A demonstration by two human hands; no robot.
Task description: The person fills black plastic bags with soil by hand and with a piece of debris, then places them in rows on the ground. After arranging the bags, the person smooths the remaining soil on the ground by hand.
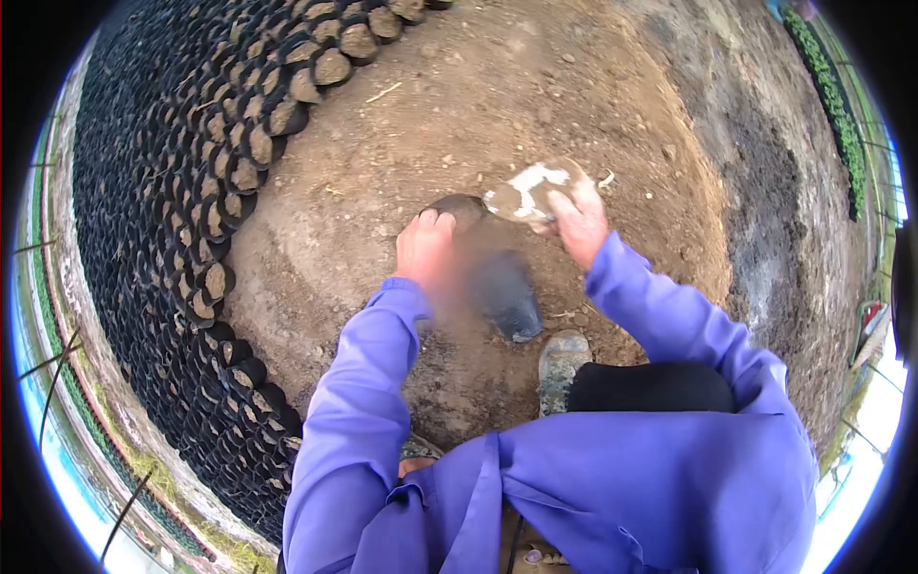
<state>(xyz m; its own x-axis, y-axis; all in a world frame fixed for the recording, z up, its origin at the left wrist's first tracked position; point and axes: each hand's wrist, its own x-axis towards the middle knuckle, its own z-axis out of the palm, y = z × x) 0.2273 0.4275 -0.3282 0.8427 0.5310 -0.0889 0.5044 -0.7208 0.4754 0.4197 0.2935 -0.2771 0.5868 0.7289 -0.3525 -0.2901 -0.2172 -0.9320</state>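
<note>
My left hand [426, 251] is closed on the dark rim of a black plastic nursery bag [509, 298]. Part of the bag between rim and lower end is smeared by blur, so how full it is cannot be seen. In my right hand [579, 222] is a flat, rounded scoop-like piece [521, 197], soil-brown with bare white patches. My thumb and fingers pinch its right side, and its left edge is close to the bag's rim. Loose brown soil [382, 210] lies under and around both hands.
Rows of soil-filled black bags [182, 182] stand packed along the left, curving toward the top. A shoe [564, 368] is on the ground just below the bag. Darker, trodden ground [765, 191] runs down the right, with a strip of green plants [830, 105] beyond.
</note>
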